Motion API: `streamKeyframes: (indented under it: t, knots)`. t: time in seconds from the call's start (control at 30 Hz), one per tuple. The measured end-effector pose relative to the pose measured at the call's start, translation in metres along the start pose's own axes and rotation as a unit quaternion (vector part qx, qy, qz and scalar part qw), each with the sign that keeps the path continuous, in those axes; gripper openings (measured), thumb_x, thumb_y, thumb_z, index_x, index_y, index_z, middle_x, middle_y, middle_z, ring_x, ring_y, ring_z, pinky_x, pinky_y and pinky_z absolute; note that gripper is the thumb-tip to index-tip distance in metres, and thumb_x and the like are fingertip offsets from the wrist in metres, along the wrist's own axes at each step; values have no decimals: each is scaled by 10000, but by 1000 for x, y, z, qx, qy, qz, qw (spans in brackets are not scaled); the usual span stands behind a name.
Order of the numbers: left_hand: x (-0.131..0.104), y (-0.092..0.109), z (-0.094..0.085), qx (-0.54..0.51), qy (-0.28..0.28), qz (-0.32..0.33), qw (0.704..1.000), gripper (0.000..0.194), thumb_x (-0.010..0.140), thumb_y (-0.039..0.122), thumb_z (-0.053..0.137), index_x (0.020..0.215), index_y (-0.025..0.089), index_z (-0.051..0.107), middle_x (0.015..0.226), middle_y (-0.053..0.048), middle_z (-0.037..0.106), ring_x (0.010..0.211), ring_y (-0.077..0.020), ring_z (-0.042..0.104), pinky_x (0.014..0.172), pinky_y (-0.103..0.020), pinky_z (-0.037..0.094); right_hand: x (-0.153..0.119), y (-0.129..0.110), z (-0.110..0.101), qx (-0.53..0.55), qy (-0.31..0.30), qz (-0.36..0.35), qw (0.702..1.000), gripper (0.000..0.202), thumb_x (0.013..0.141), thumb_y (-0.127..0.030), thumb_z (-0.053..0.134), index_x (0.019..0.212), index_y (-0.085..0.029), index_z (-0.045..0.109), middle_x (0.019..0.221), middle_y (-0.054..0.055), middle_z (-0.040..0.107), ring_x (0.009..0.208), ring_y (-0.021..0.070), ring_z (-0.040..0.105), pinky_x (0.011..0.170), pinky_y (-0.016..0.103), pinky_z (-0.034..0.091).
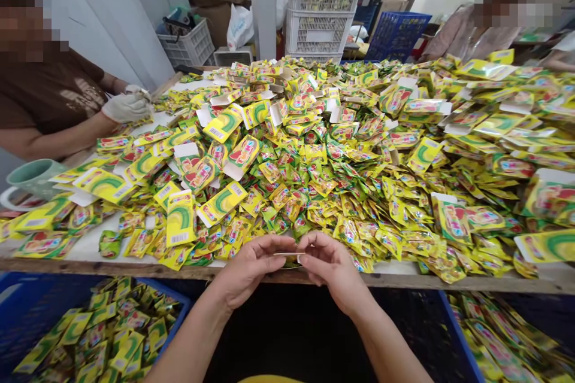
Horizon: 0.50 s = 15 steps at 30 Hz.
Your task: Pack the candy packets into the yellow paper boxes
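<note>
Just over the table's near edge, my left hand [249, 266] and my right hand [333, 266] meet at the fingertips. Both are closed on a small carton [287, 254], seen nearly edge-on as a thin pale strip; most of it is hidden by my fingers. Small yellow-green candy sachets [278, 194] lie heaped right beyond my hands. Among them are yellow cartons [181, 218] with a green arc and a barcode, several with white end flaps standing out.
Blue crates of filled cartons stand below the table, one at left [182, 305] and one at right [458, 335]. A green mug [38, 179] is at the left. A gloved co-worker [126, 106] handles something small; another person [467, 30] sits at the right. White crates [318, 33] are stacked behind.
</note>
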<state>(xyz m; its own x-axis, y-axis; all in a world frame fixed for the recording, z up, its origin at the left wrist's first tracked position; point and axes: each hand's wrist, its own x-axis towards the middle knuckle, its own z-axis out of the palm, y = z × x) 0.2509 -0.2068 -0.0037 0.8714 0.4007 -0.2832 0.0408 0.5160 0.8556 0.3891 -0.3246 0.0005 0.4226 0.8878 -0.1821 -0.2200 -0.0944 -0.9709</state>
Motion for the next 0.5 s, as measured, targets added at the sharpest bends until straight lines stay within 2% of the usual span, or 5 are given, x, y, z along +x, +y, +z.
streamKeyframes:
  t: [0.07, 0.13, 0.2, 0.27, 0.5]
  knots:
    - [2, -4, 2, 13, 34, 40, 999, 331, 724, 239, 765, 1043, 177, 702, 1089, -81, 713, 1053, -232, 622, 955, -335, 440, 4, -3, 2, -108, 53, -74, 990, 27, 730, -164, 645, 745, -186, 640, 662, -19, 550, 574, 97, 475, 511, 207, 406]
    - [6, -10, 4, 42, 105, 93, 989, 281, 734, 263, 761, 1001, 187, 718, 1017, -66, 737, 970, -218, 654, 905, -330, 478, 9, -4, 4, -163, 68, -127, 976, 70, 755, -174, 630, 759, -188, 698, 754, 19, 596, 666, 125, 525, 562, 226, 451]
    - [9, -15, 4, 84, 173, 141, 971, 229, 748, 280, 748, 960, 197, 742, 977, -55, 753, 936, -218, 668, 898, -338, 494, 12, -4, 4, -141, 45, -125, 981, 157, 817, -265, 614, 883, -207, 743, 853, 54, 628, 730, 153, 571, 544, 237, 485]
    - [11, -18, 5, 121, 204, 169, 957, 213, 760, 288, 732, 954, 203, 755, 993, -53, 756, 965, -231, 669, 935, -356, 489, 14, -2, 2, -104, 32, -104, 989, 209, 832, -345, 627, 944, -220, 751, 890, 69, 643, 757, 171, 602, 523, 245, 510]
    - [15, -16, 7, 178, 167, 225, 943, 208, 836, 253, 657, 1035, 224, 712, 974, -38, 732, 904, -180, 668, 840, -293, 524, 18, 4, -1, -106, 75, -113, 985, 119, 757, -294, 736, 837, -209, 758, 780, 44, 657, 665, 153, 610, 559, 267, 523]
